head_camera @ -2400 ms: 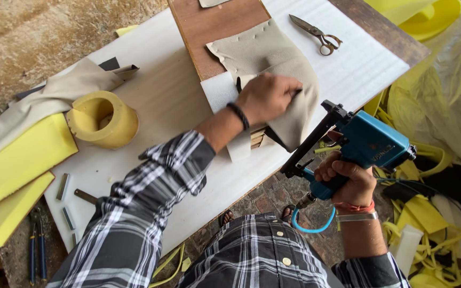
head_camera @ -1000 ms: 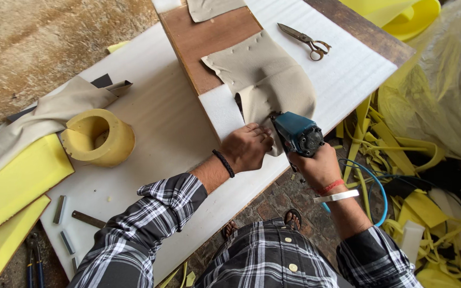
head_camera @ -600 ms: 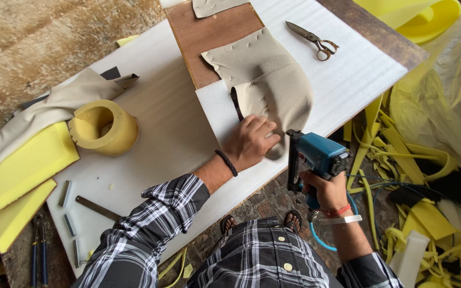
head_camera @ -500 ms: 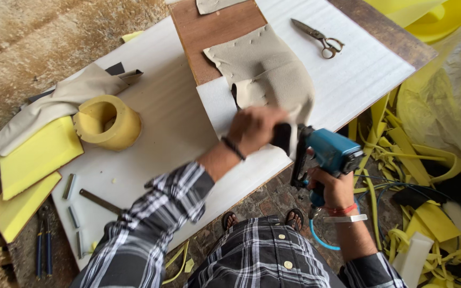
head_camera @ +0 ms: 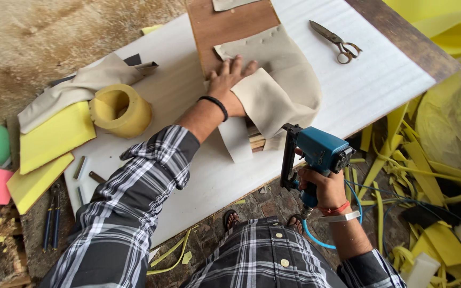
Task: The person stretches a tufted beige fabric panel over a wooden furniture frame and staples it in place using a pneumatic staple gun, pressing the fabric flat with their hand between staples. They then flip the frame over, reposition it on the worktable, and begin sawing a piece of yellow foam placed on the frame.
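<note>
My left hand [head_camera: 229, 84] lies flat, fingers spread, on beige fabric [head_camera: 281, 80] that is draped over a brown wooden board [head_camera: 225, 24] on the white worktable [head_camera: 380, 80]. A black band circles that wrist. My right hand [head_camera: 316, 186] grips the handle of a blue pneumatic staple gun [head_camera: 316, 154], held off the table's near edge, just below the fabric's hanging fold. A blue air hose [head_camera: 324, 240] runs down from the gun.
Scissors [head_camera: 334, 40] lie at the table's far right. A yellow foam ring [head_camera: 119, 109], yellow foam slabs [head_camera: 54, 138] and more beige fabric [head_camera: 81, 88] sit at the left. Staple strips [head_camera: 81, 168] lie near the left edge. Yellow foam scraps [head_camera: 428, 176] litter the floor at right.
My left hand moved up the fabric from its lower edge and now presses it flat against the board. The staple gun pulled back from the fabric, off the table edge.
</note>
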### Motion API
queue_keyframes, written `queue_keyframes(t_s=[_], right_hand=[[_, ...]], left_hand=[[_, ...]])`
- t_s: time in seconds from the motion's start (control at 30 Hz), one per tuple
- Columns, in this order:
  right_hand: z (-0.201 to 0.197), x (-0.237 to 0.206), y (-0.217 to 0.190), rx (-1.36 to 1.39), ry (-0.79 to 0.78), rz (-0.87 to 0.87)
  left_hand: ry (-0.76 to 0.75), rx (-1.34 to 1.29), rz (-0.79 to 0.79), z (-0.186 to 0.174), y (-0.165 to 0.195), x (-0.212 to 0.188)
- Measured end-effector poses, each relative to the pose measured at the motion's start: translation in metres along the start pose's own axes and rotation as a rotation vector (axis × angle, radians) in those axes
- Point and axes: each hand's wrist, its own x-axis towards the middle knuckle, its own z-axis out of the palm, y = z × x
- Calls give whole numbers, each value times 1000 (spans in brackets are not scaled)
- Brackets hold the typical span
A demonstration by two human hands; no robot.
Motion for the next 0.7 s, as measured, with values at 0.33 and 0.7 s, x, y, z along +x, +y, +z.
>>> queue_keyframes(t_s=[0.33, 0.7], right_hand=[[3, 2, 1, -49, -84, 3], [-46, -31, 13, 94, -34, -12]], left_hand=[[-134, -36, -129, -19, 18, -3], [-139, -225, 671, 25, 64, -101]])
